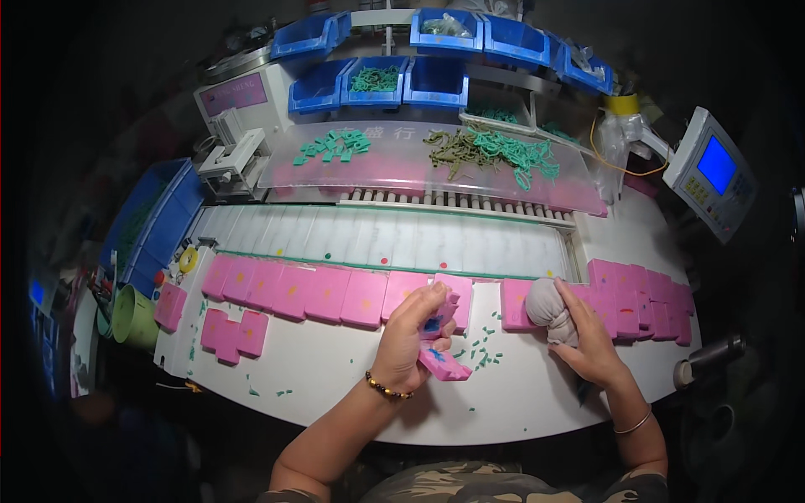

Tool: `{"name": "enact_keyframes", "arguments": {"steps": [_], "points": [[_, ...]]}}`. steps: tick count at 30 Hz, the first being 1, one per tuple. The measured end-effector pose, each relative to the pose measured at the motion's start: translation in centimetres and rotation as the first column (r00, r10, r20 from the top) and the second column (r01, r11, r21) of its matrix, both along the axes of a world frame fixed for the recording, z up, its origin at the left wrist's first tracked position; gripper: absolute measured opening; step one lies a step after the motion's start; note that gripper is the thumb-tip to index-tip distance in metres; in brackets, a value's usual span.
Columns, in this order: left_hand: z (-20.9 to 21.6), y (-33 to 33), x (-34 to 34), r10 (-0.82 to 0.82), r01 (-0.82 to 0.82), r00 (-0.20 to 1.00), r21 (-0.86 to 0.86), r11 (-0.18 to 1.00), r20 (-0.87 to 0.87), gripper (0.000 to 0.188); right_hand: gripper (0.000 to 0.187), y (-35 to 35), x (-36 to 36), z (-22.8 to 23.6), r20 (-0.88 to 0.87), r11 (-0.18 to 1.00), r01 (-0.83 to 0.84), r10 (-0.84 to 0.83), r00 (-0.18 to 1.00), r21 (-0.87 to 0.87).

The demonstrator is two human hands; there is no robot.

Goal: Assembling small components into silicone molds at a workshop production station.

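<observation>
While the left hand (405,337) pinches pink pieces (448,366), the right hand (589,339) grips a grey bundle (550,303).
Pieces and bundle are above the white table (306,356), green scraps (484,359) lying between the hands; beyond run pink blocks (324,293), then rollers (450,202), then blue bins (434,87) at the back.

Light falls brightest on the white tabletop (310,377), with the middle fairly sharp, while the surroundings sink to near-black toward the rim. At right a blue screen (717,164) glows. Fisheye distortion bows the blue bins (436,90); far-left clutter (92,292) is dim and blurred.
</observation>
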State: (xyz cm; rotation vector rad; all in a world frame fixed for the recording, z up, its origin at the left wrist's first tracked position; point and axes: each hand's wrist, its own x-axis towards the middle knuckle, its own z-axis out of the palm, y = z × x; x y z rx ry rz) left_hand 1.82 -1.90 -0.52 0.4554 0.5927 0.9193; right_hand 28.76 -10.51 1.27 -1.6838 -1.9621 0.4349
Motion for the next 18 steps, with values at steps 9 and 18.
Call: {"name": "enact_keyframes", "arguments": {"steps": [9, 18], "points": [[-0.5, -0.5, 1.6, 0.027, -0.006, 0.981, 0.114, 0.993, -0.192, 0.023, 0.065, -0.2, -5.4, 3.8, 0.281, 0.734, -0.143, -0.068, 0.957, 0.664], [0.0, -0.9, 1.2, 0.284, -0.065, 0.875, 0.485, 0.872, -0.392, 0.017, 0.050, -1.2, -7.2, 6.0, 0.490, 0.768, -0.333, 0.029, 0.871, 0.547]]}}
